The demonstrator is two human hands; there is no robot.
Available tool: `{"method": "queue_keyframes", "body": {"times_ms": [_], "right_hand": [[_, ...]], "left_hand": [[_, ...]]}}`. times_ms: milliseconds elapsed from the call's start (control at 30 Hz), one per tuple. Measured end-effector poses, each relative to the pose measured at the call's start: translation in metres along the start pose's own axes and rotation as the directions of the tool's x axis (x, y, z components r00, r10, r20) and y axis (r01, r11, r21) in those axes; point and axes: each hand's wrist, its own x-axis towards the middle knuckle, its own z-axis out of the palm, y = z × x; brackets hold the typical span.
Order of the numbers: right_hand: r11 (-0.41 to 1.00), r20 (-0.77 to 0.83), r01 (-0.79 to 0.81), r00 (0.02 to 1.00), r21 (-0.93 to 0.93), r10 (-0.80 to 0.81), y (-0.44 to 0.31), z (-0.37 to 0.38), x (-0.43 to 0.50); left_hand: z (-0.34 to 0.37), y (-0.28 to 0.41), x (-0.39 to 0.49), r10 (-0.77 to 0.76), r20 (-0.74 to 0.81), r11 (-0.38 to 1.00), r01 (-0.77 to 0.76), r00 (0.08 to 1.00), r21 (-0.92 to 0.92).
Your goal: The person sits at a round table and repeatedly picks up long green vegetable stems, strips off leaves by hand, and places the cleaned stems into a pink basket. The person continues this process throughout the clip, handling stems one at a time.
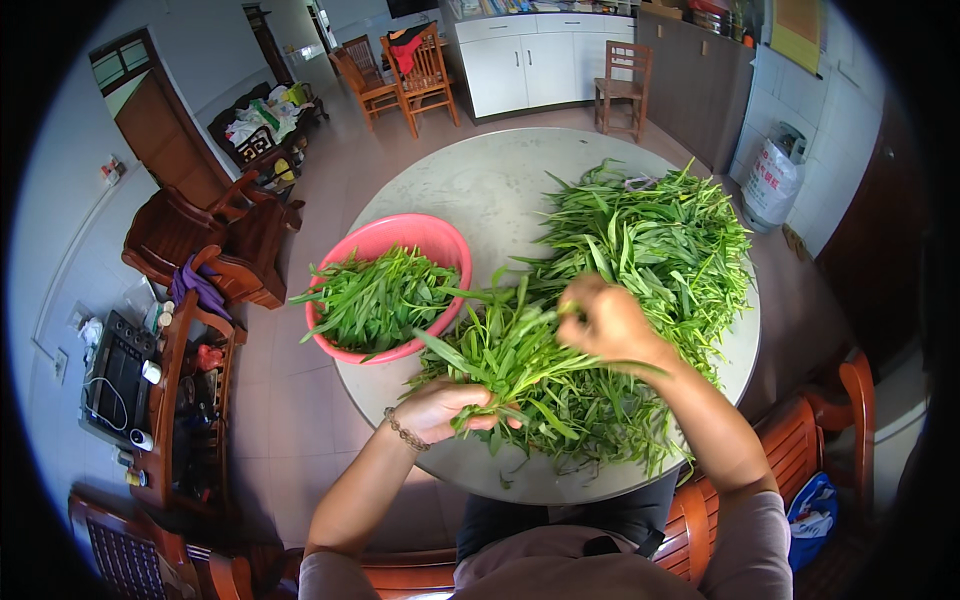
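Note:
My left hand (442, 411) is closed around a bunch of leafy water spinach (517, 360), its stems and leaves fanning out to the upper right. Over the stem side of that bunch, my right hand (600, 315) is curled and blurred, its fingertips pinching a bit of green stem. Beneath both hands lie loose leaves and trimmings (592, 427). A large heap of water spinach (645, 232) covers the table's right side. To the left, a pink plastic basket (360, 234) holds more greens (382, 296), some hanging over its rim.
The round table (480, 176) has a pale top. A wooden bench (772, 450) is at my right, with a blue bag (814, 517) on it. Wooden armchairs (210, 240) stand at left. A gas cylinder (772, 180) is beyond the table at right.

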Motion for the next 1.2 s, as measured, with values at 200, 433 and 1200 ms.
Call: {"method": "queue_keyframes", "body": {"times_ms": [200,433,1200], "right_hand": [[0.817,-0.355,0.461,0.742,-0.347,-0.569,-0.024,-0.005,-0.012],[0.635,-0.046,0.767,0.634,-0.091,-0.772,-0.046,0.031,-0.029],[0.34,0.144,-0.28,0.916,0.898,0.375,-0.056,0.058,0.078]], "left_hand": [[0.014,-0.01,0.01,-0.069,0.085,0.98,0.083,0.994,-0.179],[0.034,-0.032,0.013,0.0,0.025,0.906,0.011,1.0,-0.422],[-0.032,0.016,-0.072,0.399,-0.501,0.807,-0.554,0.768,-0.206]]}}
